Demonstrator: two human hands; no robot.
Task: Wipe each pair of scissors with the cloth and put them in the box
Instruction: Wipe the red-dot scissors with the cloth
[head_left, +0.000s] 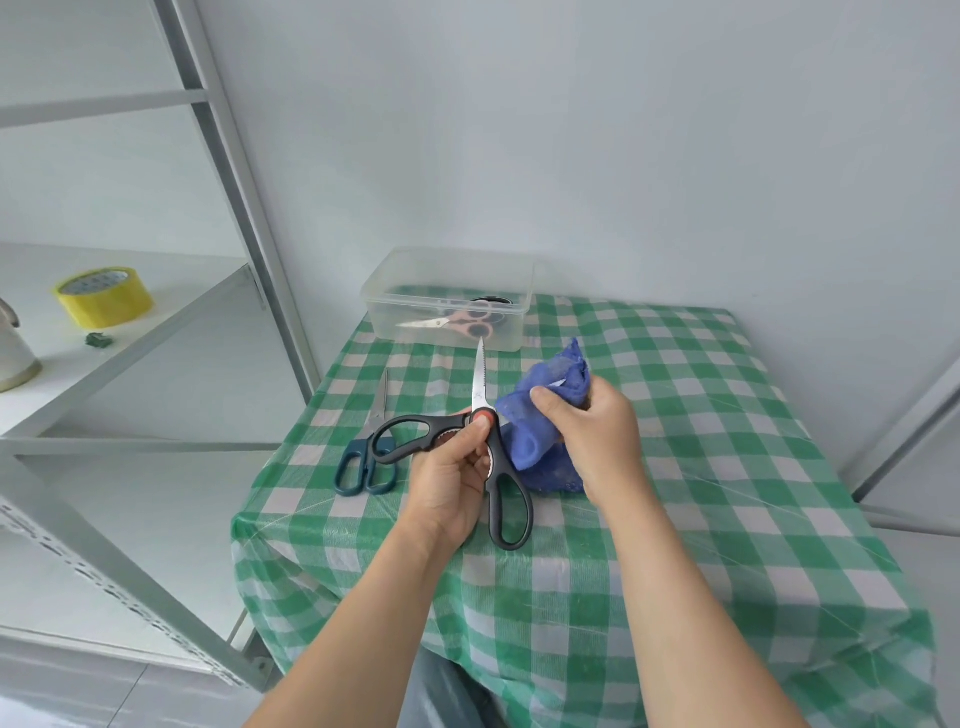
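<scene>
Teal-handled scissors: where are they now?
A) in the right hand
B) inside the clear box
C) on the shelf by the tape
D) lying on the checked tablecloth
D: the teal-handled scissors lie flat on the checked tablecloth, beside the left hand, which holds the black scissors.

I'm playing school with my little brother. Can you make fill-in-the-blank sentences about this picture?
1. The right hand grips a cloth coloured ____.
2. The left hand holds open scissors with ____ handles.
3. The teal scissors lie on the table, not in the ____.
4. The roll of tape on the shelf is ____.

Missing words: blue; black; box; yellow.
</scene>
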